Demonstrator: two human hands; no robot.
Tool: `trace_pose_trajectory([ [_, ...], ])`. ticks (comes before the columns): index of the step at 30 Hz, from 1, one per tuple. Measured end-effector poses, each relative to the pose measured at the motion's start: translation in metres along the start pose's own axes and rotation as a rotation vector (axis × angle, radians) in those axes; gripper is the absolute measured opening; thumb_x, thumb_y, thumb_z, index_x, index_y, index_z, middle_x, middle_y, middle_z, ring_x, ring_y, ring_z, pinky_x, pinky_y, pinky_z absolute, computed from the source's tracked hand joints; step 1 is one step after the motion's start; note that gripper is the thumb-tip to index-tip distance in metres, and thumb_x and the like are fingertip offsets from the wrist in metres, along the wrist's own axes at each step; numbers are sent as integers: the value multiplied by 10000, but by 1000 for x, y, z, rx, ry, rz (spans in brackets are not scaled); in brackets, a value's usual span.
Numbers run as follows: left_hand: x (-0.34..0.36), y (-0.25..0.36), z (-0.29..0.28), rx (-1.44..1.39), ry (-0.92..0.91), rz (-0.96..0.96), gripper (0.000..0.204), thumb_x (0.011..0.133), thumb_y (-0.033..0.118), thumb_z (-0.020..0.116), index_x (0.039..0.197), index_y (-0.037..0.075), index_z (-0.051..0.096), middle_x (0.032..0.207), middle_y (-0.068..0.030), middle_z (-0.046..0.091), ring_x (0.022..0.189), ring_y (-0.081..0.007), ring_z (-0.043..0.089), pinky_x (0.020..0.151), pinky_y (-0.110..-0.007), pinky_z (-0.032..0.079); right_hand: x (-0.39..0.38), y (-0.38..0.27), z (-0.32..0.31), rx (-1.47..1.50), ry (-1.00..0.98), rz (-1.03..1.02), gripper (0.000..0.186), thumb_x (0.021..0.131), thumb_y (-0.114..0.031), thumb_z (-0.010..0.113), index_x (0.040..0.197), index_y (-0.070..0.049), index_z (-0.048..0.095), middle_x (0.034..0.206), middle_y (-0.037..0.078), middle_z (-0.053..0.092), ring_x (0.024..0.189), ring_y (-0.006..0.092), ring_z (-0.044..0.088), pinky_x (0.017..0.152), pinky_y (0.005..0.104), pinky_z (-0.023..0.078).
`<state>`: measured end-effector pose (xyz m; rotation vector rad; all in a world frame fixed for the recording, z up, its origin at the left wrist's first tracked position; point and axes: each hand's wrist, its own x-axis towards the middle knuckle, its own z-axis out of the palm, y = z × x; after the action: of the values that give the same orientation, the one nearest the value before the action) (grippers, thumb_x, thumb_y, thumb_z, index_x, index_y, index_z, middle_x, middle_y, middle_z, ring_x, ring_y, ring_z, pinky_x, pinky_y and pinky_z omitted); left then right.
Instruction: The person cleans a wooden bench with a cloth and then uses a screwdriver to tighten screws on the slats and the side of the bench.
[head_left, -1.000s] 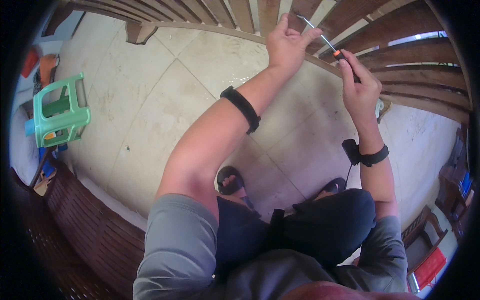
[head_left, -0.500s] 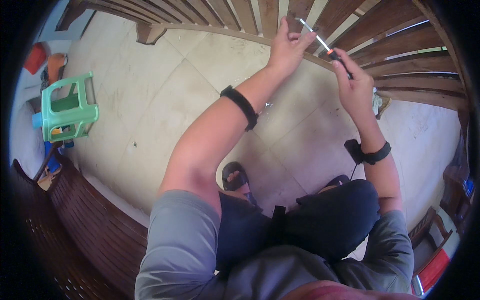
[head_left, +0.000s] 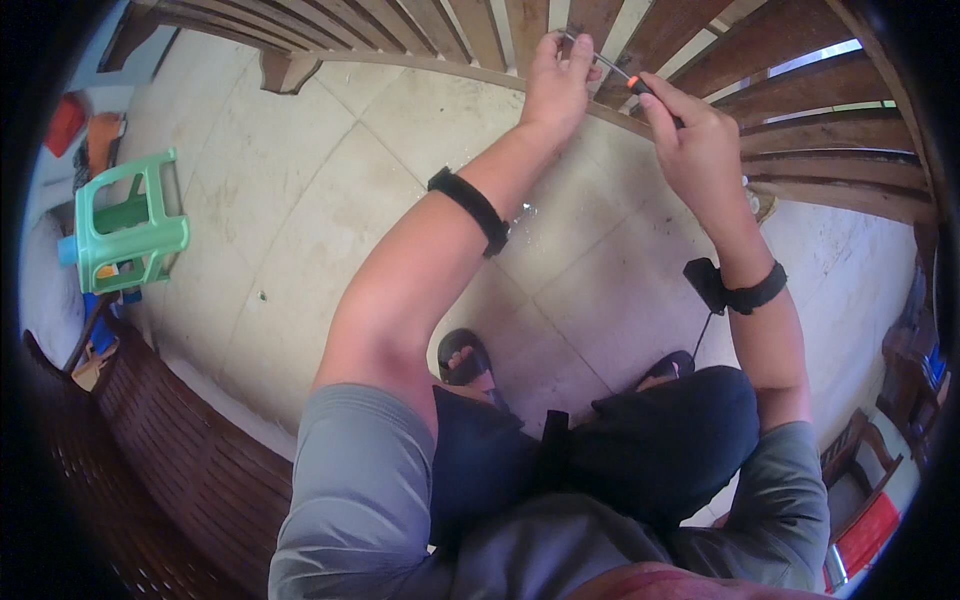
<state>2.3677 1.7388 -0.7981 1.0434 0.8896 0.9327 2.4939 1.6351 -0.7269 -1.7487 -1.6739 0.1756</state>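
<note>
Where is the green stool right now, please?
In the head view, the green stool stands on the tiled floor at far left, beside a wooden bench.

Tiled floor (head_left: pixel 300 240) under green stool (head_left: pixel 125 235)

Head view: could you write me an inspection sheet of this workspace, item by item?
Surface: pale tiled floor, stained.
Job's things: screwdriver with orange and black handle, shaft at the wooden slats.
Clutter: green plastic stool at left.
Hands: left hand pinches the shaft tip; right hand grips the handle.
Cables: thin cord hanging from the right wristband.
Surroundings: dark wooden bench, sandalled feet below.
</note>
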Motion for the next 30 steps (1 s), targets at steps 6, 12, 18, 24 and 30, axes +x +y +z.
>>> trace_pose_trajectory([
  [6, -22, 3, -3, -21, -113, -43, 890, 846, 290, 673, 1418, -50, 82, 1253, -221, 451, 1091, -213, 525, 958, -314, 412, -7, -11, -27, -109, 66, -151, 231, 814, -101, 648, 1043, -78, 666, 679, 130, 613, 575, 275, 605, 538, 351, 484],
  [12, -20, -13, 9, 73, -29, 32, 1078, 736, 244, 786, 1418, -83, 17, 1254, -291, 479, 1080, -243, 565, 916, -307, 453, -11, 26, -24, -318, -117, -197, 232, 832, -143, 634, 1055, -88, 668, 679, 128, 603, 592, 272, 602, 539, 360, 477],
  [18, -33, -4, 8, 430, 237, 19, 986, 673, 285, 829, 1347, -136, 245, 953, -184, 656, 893, -183, 633, 795, -278, 493, -18, 15, -32, -168, -29, -122, 215, 835, -160, 628, 1035, -98, 678, 682, 145, 601, 603, 298, 603, 537, 379, 469],
  [24, -9, -23, 10, 210, 189, 101, 1048, 679, 317, 823, 1385, -117, 181, 1026, -252, 594, 888, -213, 625, 733, -295, 523, -3, 0, -38, -227, -50, -120, 206, 838, -181, 619, 1024, -109, 672, 672, 145, 606, 596, 323, 600, 544, 394, 472],
  [30, -9, -26, 15, -91, 7, 25, 1145, 741, 329, 777, 1427, -45, -58, 1182, -290, 512, 1022, -257, 578, 879, -323, 472, 4, 1, -38, -214, -114, -97, 198, 836, -171, 615, 996, -70, 674, 732, 190, 630, 665, 348, 623, 597, 395, 494],
])
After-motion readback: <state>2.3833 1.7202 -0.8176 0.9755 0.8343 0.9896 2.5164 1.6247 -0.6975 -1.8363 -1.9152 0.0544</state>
